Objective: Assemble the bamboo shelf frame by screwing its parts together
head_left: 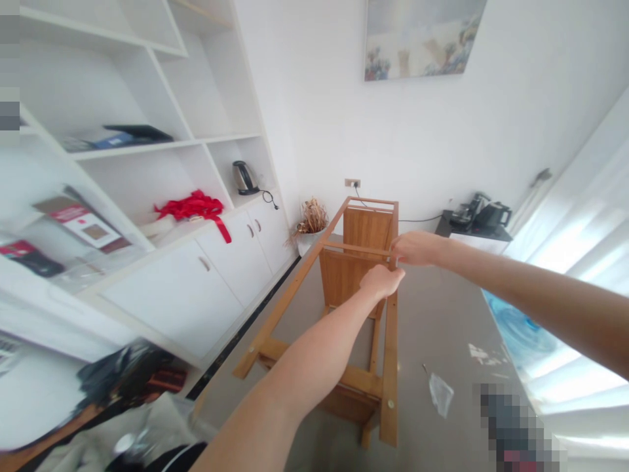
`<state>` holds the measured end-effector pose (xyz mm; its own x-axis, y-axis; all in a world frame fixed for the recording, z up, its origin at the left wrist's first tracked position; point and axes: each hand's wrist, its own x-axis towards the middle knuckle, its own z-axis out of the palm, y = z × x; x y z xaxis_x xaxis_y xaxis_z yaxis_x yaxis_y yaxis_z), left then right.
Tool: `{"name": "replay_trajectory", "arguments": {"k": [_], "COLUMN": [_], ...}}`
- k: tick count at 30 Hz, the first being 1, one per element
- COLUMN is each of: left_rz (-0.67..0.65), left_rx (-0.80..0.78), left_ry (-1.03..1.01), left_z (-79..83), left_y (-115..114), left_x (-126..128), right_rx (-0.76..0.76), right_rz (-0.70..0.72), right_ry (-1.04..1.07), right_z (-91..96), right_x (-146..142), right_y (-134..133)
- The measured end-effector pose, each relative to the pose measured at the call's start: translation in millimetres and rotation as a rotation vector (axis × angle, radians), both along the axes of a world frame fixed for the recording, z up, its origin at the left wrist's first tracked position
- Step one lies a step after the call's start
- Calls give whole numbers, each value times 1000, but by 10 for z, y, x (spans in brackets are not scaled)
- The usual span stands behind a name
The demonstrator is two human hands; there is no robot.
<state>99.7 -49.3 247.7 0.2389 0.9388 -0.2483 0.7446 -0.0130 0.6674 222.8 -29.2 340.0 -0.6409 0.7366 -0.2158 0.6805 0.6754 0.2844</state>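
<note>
A light wooden rack frame (295,288) lies on its side on the grey floor, its long rails running away from me. My left hand (381,282) is closed in a fist against the right-hand rail, about halfway along. Just beyond it, my right hand (417,248) is closed around the same rail where a thin crossbar meets it. Whether either hand also holds a small part is hidden. Two wooden shelf panels (366,229) sit inside the frame's far end.
White cabinets and open shelves (196,275) run along the left with a kettle (243,177) and red ribbon (194,206). A plastic bag (441,393) lies on the floor at right. A black side table (472,231) with kettles stands by the far wall. A dried plant pot (312,229) is nearby.
</note>
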Motion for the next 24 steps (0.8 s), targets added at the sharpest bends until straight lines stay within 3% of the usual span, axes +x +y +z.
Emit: {"name": "replay_trajectory", "arguments": {"k": [3,5,10,12,14,17,21,24], "left_rz": [-23,-22,7,18,25,27,33,28], "left_rx": [-12,-11,13,7,2,3,18,18], "left_ry": [3,13,36,31,18,8,18,16], "left_z": [-6,-5,-3,-3,-5,-6,-6,-12], "left_y": [8,9,6,5,7,15,31,42], "left_x": [8,17,26,21,15,14,34,50], "right_rx": [33,64,155,53,-150,-312,-233,-118], "right_rz": [53,10,-292,-502,-717,-907,-941,-864], "right_ry": [-80,-70,88,199,369,703,908,735], "right_z": [-15,-39,-114,-154,-225,-404,-599,-551], "right_x": [-85,-153,-269,-235,-149,23,211,293], "right_y": [14,51,266,401,522,592,448,282]}}
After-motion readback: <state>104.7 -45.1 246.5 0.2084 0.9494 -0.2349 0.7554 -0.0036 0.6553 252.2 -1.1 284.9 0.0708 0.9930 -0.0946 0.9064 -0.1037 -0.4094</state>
